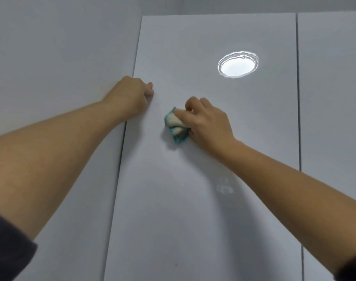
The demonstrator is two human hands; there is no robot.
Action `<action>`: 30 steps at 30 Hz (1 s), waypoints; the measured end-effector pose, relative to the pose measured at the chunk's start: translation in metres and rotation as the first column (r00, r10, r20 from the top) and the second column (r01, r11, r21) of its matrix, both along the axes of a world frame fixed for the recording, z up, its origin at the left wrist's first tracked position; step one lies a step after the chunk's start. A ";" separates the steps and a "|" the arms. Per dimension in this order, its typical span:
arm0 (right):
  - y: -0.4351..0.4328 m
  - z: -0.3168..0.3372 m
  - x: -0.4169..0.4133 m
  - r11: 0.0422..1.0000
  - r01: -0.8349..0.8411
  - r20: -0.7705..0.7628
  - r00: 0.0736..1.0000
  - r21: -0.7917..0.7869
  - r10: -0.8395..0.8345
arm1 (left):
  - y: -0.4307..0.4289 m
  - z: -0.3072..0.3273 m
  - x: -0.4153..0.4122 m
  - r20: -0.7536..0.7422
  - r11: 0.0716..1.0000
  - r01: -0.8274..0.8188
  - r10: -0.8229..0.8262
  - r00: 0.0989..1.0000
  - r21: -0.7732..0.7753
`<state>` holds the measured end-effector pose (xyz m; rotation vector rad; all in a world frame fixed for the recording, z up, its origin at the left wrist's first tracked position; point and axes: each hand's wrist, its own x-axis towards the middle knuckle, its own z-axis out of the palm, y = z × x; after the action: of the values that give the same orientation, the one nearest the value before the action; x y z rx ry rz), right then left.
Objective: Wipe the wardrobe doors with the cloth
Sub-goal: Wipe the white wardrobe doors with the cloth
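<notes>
Wiping the middle door with the cloth.

Pressing the single bunched cloth against the door's upper half with the right grip, curling fingers and thumb round it; poking out left and downward from that grip, long axis running roughly down the door. Bracing with the left grip, seemingly hooking curled fingers round the door's left edge, up-left of the cloth and apart from it. Counting one cloth, two hands, three pale panels: left panel, middle door, right panel. Probably needing a sweep down-right next, toward the one faint smear beside the right forearm.
</notes>
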<state>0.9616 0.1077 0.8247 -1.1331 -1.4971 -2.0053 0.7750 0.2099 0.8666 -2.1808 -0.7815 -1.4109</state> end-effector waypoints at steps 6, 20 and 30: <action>0.010 -0.011 -0.010 0.995 -0.093 -0.085 0.992 0.022 0.095 | -0.003 -0.001 -0.002 0.000 0.999 0.030 -0.030 1.000 -0.024; 0.042 -0.015 -0.024 0.987 -0.148 0.161 0.974 -0.068 0.157 | -0.017 0.004 -0.007 0.186 0.934 0.253 -0.210 0.960 -0.253; 0.070 -0.025 -0.049 0.968 -0.234 0.191 0.950 -0.090 0.247 | -0.005 0.015 -0.007 0.277 0.828 0.465 -0.389 0.879 -0.312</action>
<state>0.9125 0.1772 0.7997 -0.7446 -1.7215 -1.9590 0.7683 0.2046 0.8815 -2.6605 -0.6940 -1.8571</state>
